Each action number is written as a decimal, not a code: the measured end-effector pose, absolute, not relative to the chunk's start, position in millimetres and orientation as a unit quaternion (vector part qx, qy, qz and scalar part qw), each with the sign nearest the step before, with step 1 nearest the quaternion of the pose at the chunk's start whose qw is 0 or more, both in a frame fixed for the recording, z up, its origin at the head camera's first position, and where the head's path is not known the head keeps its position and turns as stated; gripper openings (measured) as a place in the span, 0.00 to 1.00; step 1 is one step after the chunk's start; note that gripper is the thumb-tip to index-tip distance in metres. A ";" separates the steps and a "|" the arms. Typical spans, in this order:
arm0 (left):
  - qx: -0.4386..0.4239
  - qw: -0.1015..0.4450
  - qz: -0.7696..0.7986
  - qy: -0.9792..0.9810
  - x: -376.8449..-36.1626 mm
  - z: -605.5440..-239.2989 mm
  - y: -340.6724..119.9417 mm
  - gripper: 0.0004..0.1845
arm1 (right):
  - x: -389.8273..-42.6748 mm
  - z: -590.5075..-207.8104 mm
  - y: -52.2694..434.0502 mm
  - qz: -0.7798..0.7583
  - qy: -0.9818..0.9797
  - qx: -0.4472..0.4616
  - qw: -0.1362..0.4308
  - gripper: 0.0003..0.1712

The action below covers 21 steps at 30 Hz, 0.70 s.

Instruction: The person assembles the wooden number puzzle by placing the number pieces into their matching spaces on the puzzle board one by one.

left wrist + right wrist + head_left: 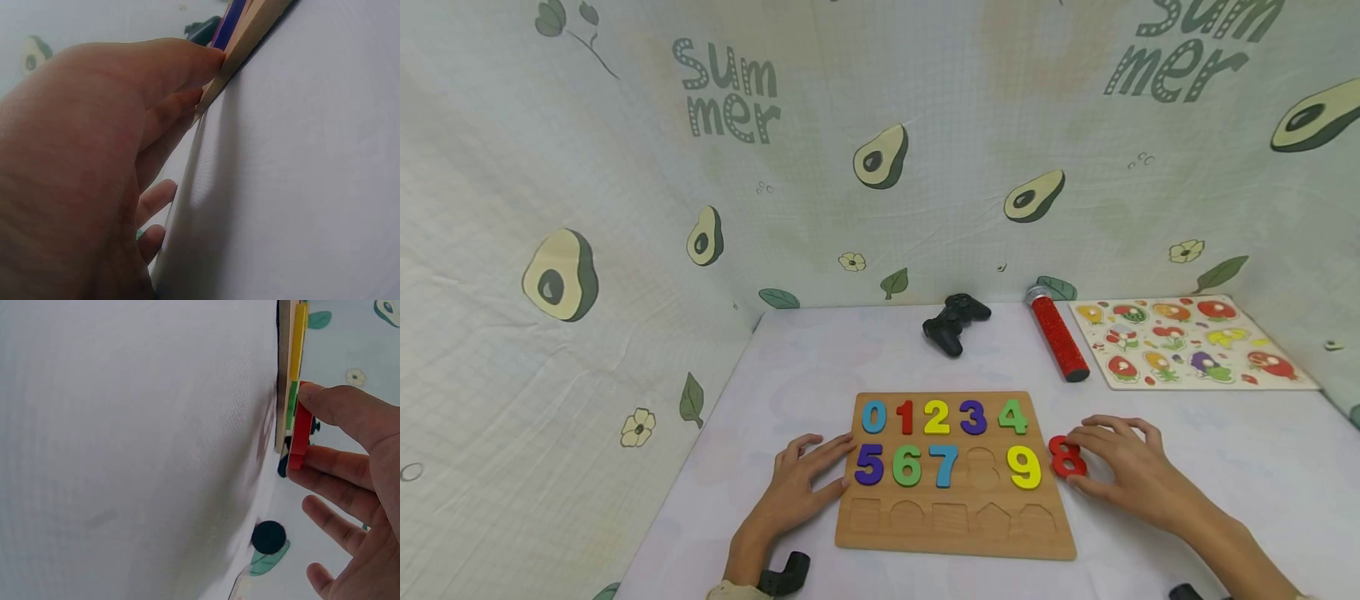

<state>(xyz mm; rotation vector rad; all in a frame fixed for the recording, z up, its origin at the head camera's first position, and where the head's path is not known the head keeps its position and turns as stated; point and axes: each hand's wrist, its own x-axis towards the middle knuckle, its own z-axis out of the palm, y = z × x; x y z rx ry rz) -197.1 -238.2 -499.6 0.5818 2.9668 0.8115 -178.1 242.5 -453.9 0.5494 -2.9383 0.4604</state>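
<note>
A wooden number board [955,521] lies on the table, with coloured digits such as the purple five [869,464], blue seven [943,465] and yellow nine [1024,467] in their recesses. Between seven and nine, the eight-shaped recess [982,468] is bare. My right hand [1123,471] pinches a red number eight [1067,457] between thumb and fingers, just right of the board. In the right wrist view the red eight [301,434] appears edge-on, raised off the cloth. At the board's left edge, my left hand [808,483] touches the wood with thumb and fingertips, fingers extended.
Behind the board lies a black game controller [953,323]. A red glittery tube [1060,337] and a fruit puzzle board [1150,382] lie at the back right. Empty shape recesses [950,518] line the number board's front row. A printed cloth [820,217] hangs behind the table.
</note>
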 end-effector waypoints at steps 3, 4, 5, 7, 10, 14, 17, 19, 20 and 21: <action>0.186 0.006 0.259 0.948 -197.1 -499.7 -238.4 0.30 | -178.3 -453.5 241.6 0.152 -0.970 0.182 0.057 0.28; 0.186 0.007 0.261 0.947 -197.0 -499.5 -238.3 0.30 | -178.3 -453.4 241.3 0.153 -0.970 0.182 0.057 0.28; 0.186 0.006 0.262 0.947 -196.8 -499.4 -238.2 0.29 | -178.3 -453.3 241.1 0.153 -0.970 0.182 0.057 0.28; 0.186 0.005 0.262 0.947 -196.7 -499.0 -237.9 0.29 | -178.2 -453.1 240.6 0.153 -0.970 0.182 0.056 0.28; 0.188 0.003 0.263 0.946 -196.6 -498.6 -237.4 0.29 | -178.2 -453.2 240.2 0.152 -0.970 0.182 0.056 0.28; 0.191 0.002 0.263 0.946 -196.6 -498.7 -237.4 0.29 | -178.3 -453.7 240.0 0.152 -0.970 0.182 0.054 0.28; 0.191 -0.001 0.263 0.946 -196.2 -499.2 -237.5 0.29 | -178.4 -454.3 239.9 0.153 -0.970 0.182 0.053 0.29; 0.190 -0.002 0.263 0.946 -195.8 -499.5 -237.6 0.29 | -178.4 -454.5 239.6 0.152 -0.970 0.182 0.053 0.29; 0.190 -0.005 0.264 0.945 -195.5 -499.6 -237.5 0.29 | -178.3 -454.6 239.5 0.151 -0.970 0.182 0.053 0.29; 0.190 -0.005 0.266 0.945 -195.3 -499.4 -237.4 0.29 | -178.3 -454.7 239.3 0.151 -0.970 0.181 0.052 0.29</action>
